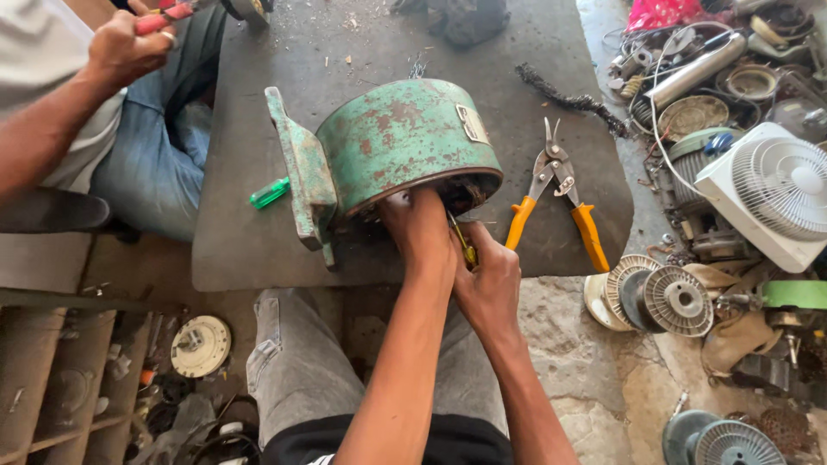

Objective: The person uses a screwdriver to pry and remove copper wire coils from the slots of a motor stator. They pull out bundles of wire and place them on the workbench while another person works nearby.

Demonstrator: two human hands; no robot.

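Head view: a green, rust-patched motor housing (405,142) is laid on its side on a dark rubber mat (258,241), its open end turned toward 5 o'clock and its flat mounting foot (297,172) toward 9 o'clock. The left hand (419,226) is pressed against the lower rim of the opening, fingers curled into the dark inside; what is gripped there cannot be told. The right hand (488,280) is closed in a fist around a yellow-handled tool (465,247), apparently a screwdriver, whose tip is aimed into the opening at 11 o'clock from the fist.

As a judgement, the work is at an early or middle stage: the end cover is already off and the housing is open, yet dark material, possibly old windings, is still seen inside the rim, so clearing is not finished.

Orange-handled snips (556,194) are lain unused at 3 o'clock of the housing, and a green screwdriver (270,193) at 9 o'clock. A frayed dark strip (573,99) is seen at 1 o'clock. Another person's hand (129,47) is closed on a red-handled tool (164,17) at 10 o'clock.
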